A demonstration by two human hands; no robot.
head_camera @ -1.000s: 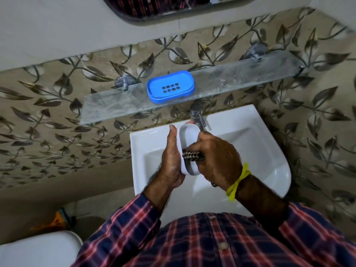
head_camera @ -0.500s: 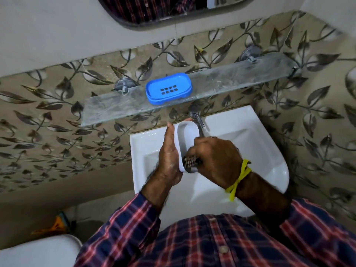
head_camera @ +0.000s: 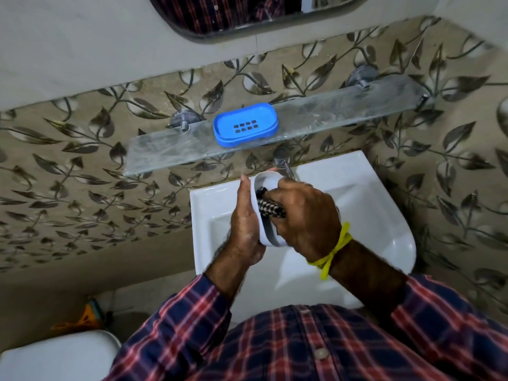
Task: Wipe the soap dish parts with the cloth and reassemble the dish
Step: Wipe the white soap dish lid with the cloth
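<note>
**White tray wiped over the basin**

The left hand (head_camera: 245, 221) cups the white tray (head_camera: 268, 213) on edge above the basin (head_camera: 384, 215). The right hand (head_camera: 305, 218) clenches a checked cloth (head_camera: 270, 209), pressing it inside the tray. The blue insert (head_camera: 245, 124) sits on the glass shelf (head_camera: 170, 152).

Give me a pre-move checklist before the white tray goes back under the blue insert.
1. White tray held firmly by left hand: ok.
2. Cloth pressed inside tray by right hand: ok.
3. Tray fully wiped: cannot tell.
4. Blue insert within reach on glass shelf: ok.
5. Blue insert wiped: cannot tell.
6. Right hand free for the insert: not ok, holds cloth.
</note>
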